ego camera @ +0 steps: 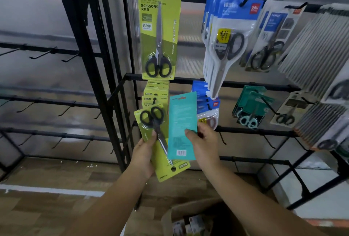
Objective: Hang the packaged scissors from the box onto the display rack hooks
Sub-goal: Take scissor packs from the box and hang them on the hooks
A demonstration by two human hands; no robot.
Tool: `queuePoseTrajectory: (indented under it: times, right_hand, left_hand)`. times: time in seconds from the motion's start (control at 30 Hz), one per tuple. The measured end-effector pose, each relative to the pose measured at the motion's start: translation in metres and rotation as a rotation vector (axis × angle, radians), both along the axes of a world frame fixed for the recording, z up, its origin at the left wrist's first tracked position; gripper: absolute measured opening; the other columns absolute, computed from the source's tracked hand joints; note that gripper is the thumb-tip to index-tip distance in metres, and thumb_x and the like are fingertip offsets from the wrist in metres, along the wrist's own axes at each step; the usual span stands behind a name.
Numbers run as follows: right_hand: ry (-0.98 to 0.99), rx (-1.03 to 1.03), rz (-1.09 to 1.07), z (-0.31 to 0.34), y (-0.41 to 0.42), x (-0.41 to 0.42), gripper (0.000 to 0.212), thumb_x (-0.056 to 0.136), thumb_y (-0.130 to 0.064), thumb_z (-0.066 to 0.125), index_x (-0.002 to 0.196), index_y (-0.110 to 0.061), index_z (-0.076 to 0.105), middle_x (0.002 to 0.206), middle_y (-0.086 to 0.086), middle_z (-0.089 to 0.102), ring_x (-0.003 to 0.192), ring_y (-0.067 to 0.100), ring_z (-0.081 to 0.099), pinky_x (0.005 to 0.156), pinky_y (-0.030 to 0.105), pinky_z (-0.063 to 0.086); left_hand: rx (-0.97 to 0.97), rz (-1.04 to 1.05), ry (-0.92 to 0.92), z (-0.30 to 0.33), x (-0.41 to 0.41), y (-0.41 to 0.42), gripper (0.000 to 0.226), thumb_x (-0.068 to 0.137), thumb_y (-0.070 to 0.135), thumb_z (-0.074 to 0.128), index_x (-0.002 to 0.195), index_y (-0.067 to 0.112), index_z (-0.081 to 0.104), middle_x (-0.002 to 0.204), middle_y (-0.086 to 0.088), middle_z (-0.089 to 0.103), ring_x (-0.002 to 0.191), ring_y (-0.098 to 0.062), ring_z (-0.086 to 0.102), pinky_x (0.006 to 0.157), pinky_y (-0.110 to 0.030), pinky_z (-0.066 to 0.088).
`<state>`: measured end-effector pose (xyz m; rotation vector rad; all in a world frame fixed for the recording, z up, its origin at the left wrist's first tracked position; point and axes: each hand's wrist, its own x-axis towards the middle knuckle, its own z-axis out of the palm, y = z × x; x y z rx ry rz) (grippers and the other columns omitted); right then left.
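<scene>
A green scissors pack (160, 141), upside down, sits gripped in the left hand (144, 150); just beside it, the right hand (204, 141) pinches a teal pack (182, 122), back outward, before the black display rack (245, 132), above an open cardboard box (170, 218).

I see two bare forearms — no sleeves in view. The left hand (144, 152) and right hand (203, 141) are bare — short nails.
</scene>
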<state>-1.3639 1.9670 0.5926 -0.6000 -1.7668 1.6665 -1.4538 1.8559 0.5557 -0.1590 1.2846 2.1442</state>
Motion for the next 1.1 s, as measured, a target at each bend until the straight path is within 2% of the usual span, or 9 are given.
queuePoseTrajectory:
  times: [0.1, 0.2, 0.37, 0.5, 0.6, 0.7, 0.83, 0.97, 1.1]
  right_hand:
    - [0.016, 0.304, -0.076, -0.004, 0.002, 0.008, 0.034, 0.078, 0.010, 0.062, 0.065, -0.020, 0.052, 0.072, -0.003, 0.057, 0.068, 0.015, 0.059, 0.060, 0.026, 0.047]
    - [-0.010, 0.515, -0.030, -0.018, 0.003, 0.016, 0.014, 0.068, 0.008, 0.065, 0.071, -0.003, 0.057, 0.090, 0.010, 0.054, 0.087, 0.026, 0.054, 0.076, 0.033, 0.044]
    - [-0.164, 0.390, 0.155, -0.041, 0.021, 0.038, 0.026, 0.075, -0.004, 0.074, 0.098, 0.001, 0.062, 0.113, 0.007, 0.055, 0.101, 0.014, 0.053, 0.081, 0.014, 0.041]
    - [-0.193, 0.381, 0.207, -0.046, 0.049, 0.061, 0.056, 0.075, -0.009, 0.077, 0.127, -0.013, 0.056, 0.126, 0.003, 0.050, 0.116, 0.012, 0.050, 0.096, 0.018, 0.042]
    - [-0.265, 0.338, 0.170, -0.049, 0.075, 0.075, 0.087, 0.070, -0.013, 0.081, 0.139, -0.032, 0.031, 0.126, -0.007, 0.044, 0.113, -0.004, 0.045, 0.091, 0.005, 0.034]
    - [-0.287, 0.242, 0.014, -0.055, 0.105, 0.093, 0.100, 0.064, -0.017, 0.085, 0.138, -0.044, 0.025, 0.110, -0.013, 0.045, 0.097, -0.019, 0.048, 0.079, -0.002, 0.034]
    - [-0.413, 0.272, -0.171, -0.054, 0.151, 0.119, 0.101, 0.065, -0.030, 0.084, 0.144, -0.044, 0.022, 0.110, -0.012, 0.041, 0.101, 0.002, 0.042, 0.086, 0.023, 0.038]
    - [-0.373, 0.254, -0.249, -0.034, 0.192, 0.126, 0.094, 0.072, -0.020, 0.079, 0.145, -0.039, 0.024, 0.114, -0.004, 0.043, 0.106, 0.011, 0.046, 0.090, 0.030, 0.044]
    - [-0.657, 0.400, -0.310, -0.024, 0.220, 0.131, 0.090, 0.077, -0.031, 0.073, 0.148, -0.035, 0.018, 0.119, 0.005, 0.042, 0.109, 0.022, 0.050, 0.089, 0.034, 0.043]
  left_hand:
    - [-0.029, -0.008, 0.029, -0.005, 0.008, 0.010, 0.008, 0.092, 0.019, 0.058, 0.095, 0.017, 0.065, 0.090, -0.005, 0.069, 0.079, -0.025, 0.065, 0.069, -0.035, 0.050]
    - [-0.011, -0.068, 0.063, -0.008, 0.020, 0.024, 0.010, 0.090, 0.016, 0.059, 0.097, 0.013, 0.065, 0.090, -0.010, 0.069, 0.077, -0.025, 0.065, 0.069, -0.034, 0.052]
    - [0.016, -0.216, -0.002, -0.010, 0.035, 0.045, 0.021, 0.096, 0.014, 0.047, 0.107, 0.007, 0.064, 0.100, -0.015, 0.068, 0.077, -0.025, 0.068, 0.067, -0.033, 0.056]
    - [-0.039, -0.290, -0.004, -0.011, 0.050, 0.065, 0.024, 0.098, 0.014, 0.045, 0.108, 0.005, 0.064, 0.101, -0.017, 0.068, 0.082, -0.028, 0.066, 0.074, -0.038, 0.054]
    - [-0.056, -0.332, 0.020, -0.007, 0.066, 0.089, 0.020, 0.095, 0.015, 0.051, 0.094, 0.005, 0.068, 0.082, -0.012, 0.073, 0.067, -0.023, 0.071, 0.058, -0.030, 0.058]
    - [-0.026, -0.334, 0.010, -0.001, 0.083, 0.112, 0.019, 0.094, 0.017, 0.052, 0.088, 0.005, 0.067, 0.073, -0.011, 0.073, 0.059, -0.021, 0.070, 0.052, -0.029, 0.057]
    - [-0.007, -0.329, 0.007, 0.005, 0.095, 0.136, 0.016, 0.096, 0.017, 0.050, 0.091, 0.012, 0.065, 0.071, -0.005, 0.073, 0.060, -0.019, 0.070, 0.050, -0.030, 0.056]
    - [-0.066, -0.334, 0.019, 0.006, 0.098, 0.149, 0.014, 0.094, 0.019, 0.053, 0.092, 0.015, 0.066, 0.077, -0.004, 0.074, 0.077, -0.024, 0.067, 0.079, -0.041, 0.053]
    - [-0.079, -0.313, -0.002, 0.005, 0.098, 0.156, 0.015, 0.094, 0.019, 0.054, 0.102, 0.014, 0.065, 0.092, -0.008, 0.072, 0.082, -0.026, 0.067, 0.074, -0.039, 0.053]
